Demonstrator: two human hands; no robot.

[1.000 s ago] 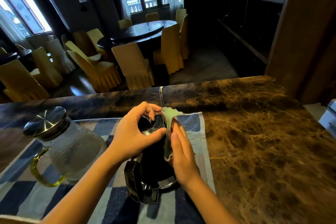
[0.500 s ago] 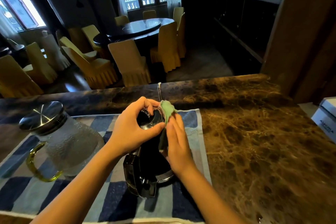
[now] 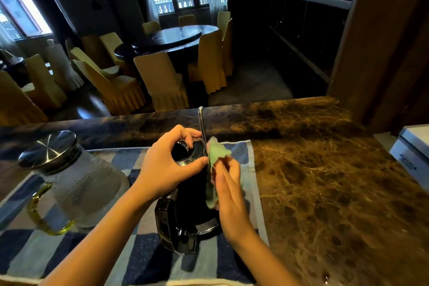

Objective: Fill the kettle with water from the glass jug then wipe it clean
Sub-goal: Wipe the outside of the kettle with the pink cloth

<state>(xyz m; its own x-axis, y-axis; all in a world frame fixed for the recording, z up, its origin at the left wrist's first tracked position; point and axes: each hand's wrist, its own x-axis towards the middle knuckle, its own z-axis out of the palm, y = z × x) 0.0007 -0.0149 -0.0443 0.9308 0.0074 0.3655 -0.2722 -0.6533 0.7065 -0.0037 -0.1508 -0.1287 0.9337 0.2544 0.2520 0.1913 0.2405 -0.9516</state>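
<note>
Black and glossy, the kettle (image 3: pixel 190 195) stands upright on a blue-and-white checked towel (image 3: pixel 139 260), near that towel's right edge, its handle (image 3: pixel 166 223) turned toward the person. A thin metal spout or rod (image 3: pixel 201 121) rises from its far side; which of the two it is cannot be made out at this angle.

The left hand (image 3: pixel 166 165) sits over the kettle's top, its fingers (image 3: pixel 185 131) curled round the lid area with the thumb (image 3: pixel 197 163) pressed on the near rim, gripping it. The right hand (image 3: pixel 228 195) lies flat against the kettle's right flank, fingers extended rather than clenched, pressing a pale green cloth (image 3: pixel 214 165) against the body. The upper corner of the cloth stands above the fingertips beside the lid; the hand is slightly blurred.

To the left, also on the towel and apart from the kettle, stands the glass jug (image 3: pixel 79 186), upright, with a metal lid (image 3: pixel 47 147) in place and a yellow-green handle (image 3: pixel 44 213) toward the viewer.

The towel lies on a brown marbled worktop (image 3: pixel 325 181). A white box (image 3: pixel 413 153) sits at the worktop's right edge. Beyond the worktop are a round dark table (image 3: pixel 174 37) and covered chairs (image 3: pixel 162 79).
</note>
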